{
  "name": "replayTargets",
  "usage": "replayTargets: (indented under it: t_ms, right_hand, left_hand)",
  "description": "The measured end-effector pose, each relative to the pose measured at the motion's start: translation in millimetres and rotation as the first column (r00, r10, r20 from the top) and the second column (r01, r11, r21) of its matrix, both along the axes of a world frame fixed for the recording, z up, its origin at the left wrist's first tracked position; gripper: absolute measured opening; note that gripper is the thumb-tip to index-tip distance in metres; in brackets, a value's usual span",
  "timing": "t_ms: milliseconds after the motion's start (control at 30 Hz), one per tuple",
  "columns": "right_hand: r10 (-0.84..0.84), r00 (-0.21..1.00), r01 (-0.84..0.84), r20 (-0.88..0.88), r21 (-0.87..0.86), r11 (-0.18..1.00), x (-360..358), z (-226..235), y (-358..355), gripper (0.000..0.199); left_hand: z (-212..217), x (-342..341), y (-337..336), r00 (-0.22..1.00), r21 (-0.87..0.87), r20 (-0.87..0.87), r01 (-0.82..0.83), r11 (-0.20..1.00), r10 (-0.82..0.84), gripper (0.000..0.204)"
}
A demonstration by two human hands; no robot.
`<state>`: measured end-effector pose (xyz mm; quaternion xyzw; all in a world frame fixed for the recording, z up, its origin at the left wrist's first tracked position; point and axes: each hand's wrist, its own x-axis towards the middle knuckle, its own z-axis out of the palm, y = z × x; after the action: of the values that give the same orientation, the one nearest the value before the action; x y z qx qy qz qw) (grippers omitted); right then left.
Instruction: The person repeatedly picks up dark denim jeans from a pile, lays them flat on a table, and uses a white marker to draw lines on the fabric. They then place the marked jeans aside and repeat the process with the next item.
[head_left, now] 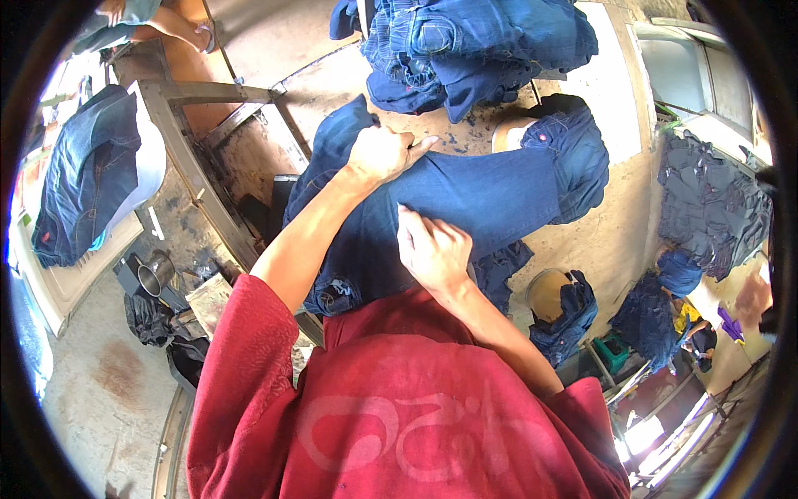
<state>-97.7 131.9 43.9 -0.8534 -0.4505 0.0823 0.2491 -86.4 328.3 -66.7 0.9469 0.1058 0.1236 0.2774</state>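
Note:
A pair of blue jeans (490, 191) lies spread across in front of me, one part stretching to the right and its darker bunched part close to my body. My left hand (384, 155) is closed on the far left part of the denim, thumb sticking out to the right. Nearer to me, my right hand (434, 251) rests on the middle of the jeans with its fingers curled into the cloth. The fingertips of both hands are partly hidden. At the right end, a bunched denim piece (573, 158) with a small red mark hangs over a round pale edge.
A tall pile of jeans (482, 50) stands beyond my hands. Folded jeans (91, 175) lie on a white surface at left, near a metal cup (156, 273). Dark garments (713, 204) and a green crate (611, 353) are at right. Another person's arm (176, 29) shows at top left.

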Motion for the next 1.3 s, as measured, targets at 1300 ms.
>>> replayTargets:
  t_ms: [1300]
  right_hand:
    - [0.039,0.996,-0.044,-0.077,-0.069,0.997,-6.7,32.9,-45.0,0.017]
  left_hand:
    - [-4.0,-0.6,-7.3,0.992,-0.018,-0.062,-0.111,0.994,0.109,0.054]
